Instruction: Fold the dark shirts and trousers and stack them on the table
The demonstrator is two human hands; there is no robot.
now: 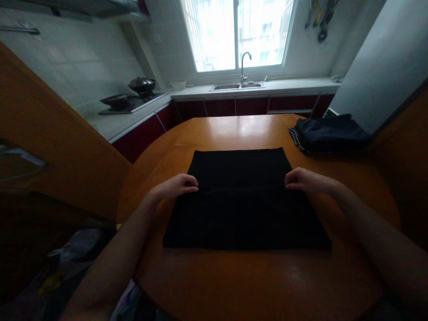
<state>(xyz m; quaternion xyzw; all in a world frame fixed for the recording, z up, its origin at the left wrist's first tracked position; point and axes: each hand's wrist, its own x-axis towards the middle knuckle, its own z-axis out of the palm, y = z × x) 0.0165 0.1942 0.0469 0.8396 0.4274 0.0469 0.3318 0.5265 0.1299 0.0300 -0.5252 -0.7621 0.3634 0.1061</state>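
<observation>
A black cloth (244, 200) lies flat on the round wooden table (254, 276), folded into a rough rectangle. My left hand (179, 185) rests at the cloth's left edge, fingers curled and pinched on the fabric. At the right edge my right hand (301, 180) does the same, its fingers closed on the cloth. Both hands sit about halfway along the cloth's sides, along a faint crease line.
A pile of dark folded clothes (329, 133) sits at the table's far right. Behind the table runs a kitchen counter with a sink and tap (244, 76) under a window, and a stove with a pan (142, 84) at the left. A wooden panel (43, 147) stands to my left.
</observation>
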